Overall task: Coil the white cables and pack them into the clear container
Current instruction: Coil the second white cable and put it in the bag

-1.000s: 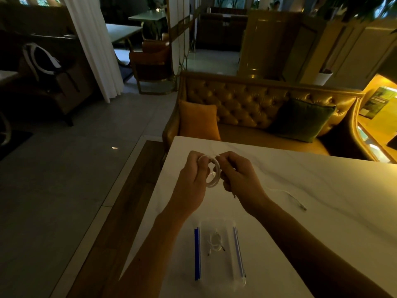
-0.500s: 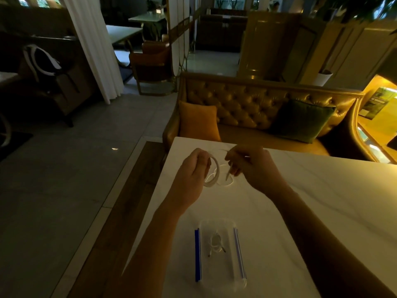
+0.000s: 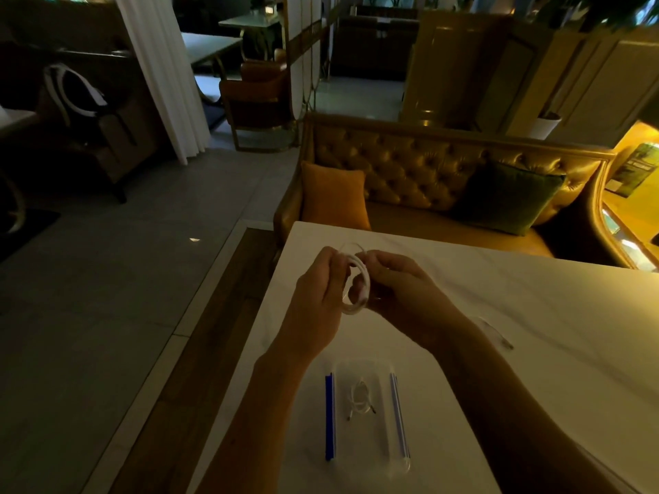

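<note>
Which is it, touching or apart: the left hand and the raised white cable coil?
Touching. Head view: the left hand grips the white cable coil, fingers curled round its left side.

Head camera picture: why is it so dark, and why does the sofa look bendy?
Head view: the room is dim, with the brightest yellow light at far right; the left hand and right hand look shadowy around the white cable; the wide-angle lens bends the sofa.
</note>
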